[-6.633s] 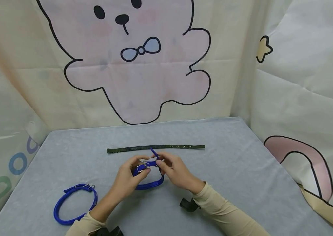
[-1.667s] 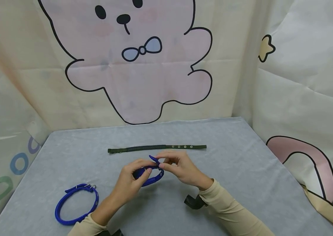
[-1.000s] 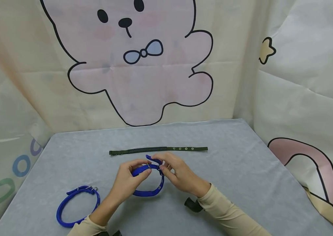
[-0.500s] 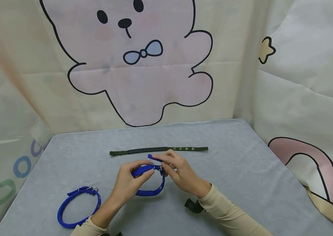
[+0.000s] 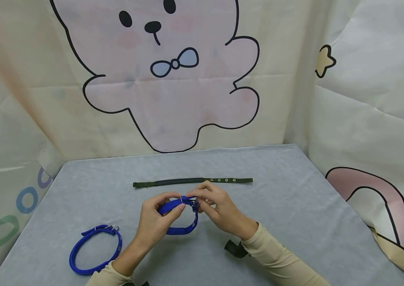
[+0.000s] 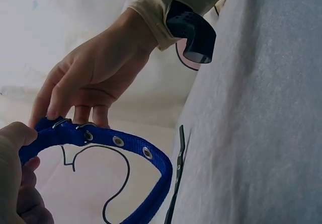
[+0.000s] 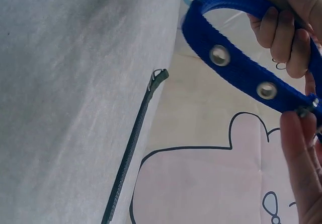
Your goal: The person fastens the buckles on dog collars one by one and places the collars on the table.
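A blue collar (image 5: pixel 182 230) with metal eyelets, a buckle and a ring is held up above the table, closed into a loop. My left hand (image 5: pixel 153 216) pinches its band between thumb and fingers, left of the buckle (image 5: pixel 193 204). At the buckle, my right hand (image 5: pixel 223 208) holds the collar with thumb and fingers, the index finger pressing the strap's free end along the band. Eyelets show along the band (image 7: pixel 241 73) in the right wrist view. From the left wrist, the right hand (image 6: pixel 100 58) partly hides the buckled part.
A second blue collar (image 5: pixel 74 254), buckled into a loop, lies at the left of the table near the left forearm. Behind the hands a green collar (image 5: pixel 180 181) lies stretched flat. Grey cloth (image 5: pixel 277 222) covers the table, with printed curtains around it.
Earlier the strap's free end stuck up past the buckle; it has been bent leftward and now lies down along the band. Both hands stay on the collar, nearly in place.
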Available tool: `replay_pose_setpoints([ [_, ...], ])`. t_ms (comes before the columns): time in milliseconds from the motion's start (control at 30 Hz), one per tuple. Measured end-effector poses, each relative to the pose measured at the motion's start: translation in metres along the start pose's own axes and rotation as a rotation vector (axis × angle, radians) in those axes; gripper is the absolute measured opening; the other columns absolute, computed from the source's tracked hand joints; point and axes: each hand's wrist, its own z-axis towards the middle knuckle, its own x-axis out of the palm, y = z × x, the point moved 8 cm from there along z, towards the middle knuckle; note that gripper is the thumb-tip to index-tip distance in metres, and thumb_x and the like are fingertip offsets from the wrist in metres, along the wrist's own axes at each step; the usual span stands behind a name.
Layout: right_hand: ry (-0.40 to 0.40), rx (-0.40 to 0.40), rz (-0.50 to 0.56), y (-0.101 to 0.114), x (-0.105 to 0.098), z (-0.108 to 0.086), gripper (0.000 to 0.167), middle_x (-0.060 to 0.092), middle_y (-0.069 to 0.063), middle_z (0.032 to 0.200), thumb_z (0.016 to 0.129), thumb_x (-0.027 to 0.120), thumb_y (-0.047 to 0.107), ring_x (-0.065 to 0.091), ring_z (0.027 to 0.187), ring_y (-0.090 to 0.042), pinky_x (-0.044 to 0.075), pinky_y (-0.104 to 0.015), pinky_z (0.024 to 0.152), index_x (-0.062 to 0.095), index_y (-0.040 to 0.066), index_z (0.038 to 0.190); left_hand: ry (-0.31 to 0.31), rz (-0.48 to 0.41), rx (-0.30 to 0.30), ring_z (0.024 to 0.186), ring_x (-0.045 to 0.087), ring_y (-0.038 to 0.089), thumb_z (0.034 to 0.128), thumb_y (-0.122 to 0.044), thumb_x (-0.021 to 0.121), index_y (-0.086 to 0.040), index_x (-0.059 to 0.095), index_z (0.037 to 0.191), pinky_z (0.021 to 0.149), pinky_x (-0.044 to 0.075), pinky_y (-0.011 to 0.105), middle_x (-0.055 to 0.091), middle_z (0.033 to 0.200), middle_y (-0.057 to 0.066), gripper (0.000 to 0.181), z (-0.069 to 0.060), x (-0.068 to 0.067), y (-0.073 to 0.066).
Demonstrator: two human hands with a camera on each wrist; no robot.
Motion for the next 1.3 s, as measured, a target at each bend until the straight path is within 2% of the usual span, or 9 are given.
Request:
replay_pose_setpoints([
  [233,0.042,-0.08,-0.107,0.006,0.002,0.001,0.033,0.061,-0.006,0.113,0.099,0.061,0.001,0.06,0.085,-0.007,0.054,-0.017,0.074,0.07,0.013,0.128,0.036,0.007,0.001,0.056,0.051,0.002,0.0877,-0.008,0.079,-0.008,0.076,0.105,0.049,0.046,0.022,0.068,0.072,0.004,0.018,0.001,0.0,0.002],
  [433,0.024,0.011,-0.066,0.002,0.0,0.001,0.033,0.066,-0.009,0.12,0.1,0.06,0.003,0.066,0.089,-0.012,0.057,-0.023,0.075,0.063,0.008,0.132,0.088,-0.024,0.023,0.08,0.07,0.004,0.0908,-0.009,0.075,-0.004,0.075,0.112,0.068,0.059,0.026,0.077,0.104,0.014,0.022,0.002,0.003,0.0],
  [567,-0.028,0.082,-0.035,-0.002,-0.003,0.0,0.021,0.07,-0.007,0.11,0.098,0.065,0.005,0.066,0.086,-0.013,0.057,-0.024,0.071,0.065,0.009,0.119,0.094,-0.027,0.01,0.076,0.068,0.004,0.0902,-0.009,0.076,-0.006,0.075,0.112,0.065,0.058,0.025,0.077,0.099,0.012,0.022,0.001,0.005,0.003],
  [700,-0.029,0.02,-0.062,0.001,0.004,0.0,0.016,0.072,-0.003,0.104,0.097,0.066,0.006,0.061,0.088,-0.012,0.054,-0.021,0.069,0.069,0.013,0.111,0.116,-0.02,0.027,0.062,0.055,0.001,0.0905,-0.009,0.076,-0.009,0.075,0.111,0.052,0.049,0.023,0.072,0.081,0.009,0.02,-0.001,0.009,0.005],
  [833,-0.026,-0.019,-0.099,0.003,0.006,0.0,0.025,0.071,-0.004,0.114,0.097,0.067,0.008,0.061,0.1,-0.016,0.053,-0.023,0.074,0.067,0.013,0.121,0.113,-0.036,0.022,0.072,0.063,-0.001,0.0942,-0.01,0.072,-0.008,0.074,0.115,0.06,0.053,0.021,0.076,0.094,0.012,0.021,0.0,0.009,0.006],
  [933,0.031,0.073,-0.095,-0.005,0.006,0.001,0.043,0.07,-0.007,0.121,0.096,0.069,0.01,0.062,0.101,-0.018,0.053,-0.025,0.074,0.056,0.012,0.137,0.072,-0.045,0.002,0.077,0.067,0.001,0.0972,-0.009,0.067,-0.008,0.071,0.123,0.065,0.056,0.022,0.076,0.102,0.013,0.026,0.004,0.002,0.006],
  [1033,0.105,0.207,-0.064,-0.017,0.007,0.001,0.052,0.07,-0.01,0.119,0.099,0.065,0.011,0.064,0.091,-0.013,0.053,-0.023,0.068,0.045,0.015,0.147,0.048,-0.038,-0.014,0.059,0.052,0.0,0.0972,-0.007,0.067,-0.011,0.066,0.132,0.051,0.044,0.021,0.067,0.084,0.01,0.035,0.008,-0.006,0.006],
  [1133,0.119,0.289,-0.016,-0.026,0.005,-0.001,0.047,0.07,-0.011,0.112,0.103,0.056,0.008,0.061,0.075,-0.008,0.05,-0.023,0.06,0.043,0.018,0.147,0.124,-0.049,-0.027,0.052,0.04,0.002,0.096,-0.006,0.068,-0.015,0.058,0.141,0.045,0.038,0.023,0.059,0.081,0.009,0.047,0.011,-0.008,0.008],
  [1300,0.08,0.343,0.063,-0.04,-0.005,-0.002,0.039,0.063,-0.01,0.104,0.107,0.046,0.011,0.05,0.063,-0.008,0.045,-0.024,0.056,0.042,0.018,0.145,0.31,-0.087,-0.06,0.054,0.054,0.008,0.0965,0.001,0.063,-0.008,0.056,0.141,0.05,0.047,0.026,0.069,0.102,0.019,0.046,0.016,-0.007,0.01],
])
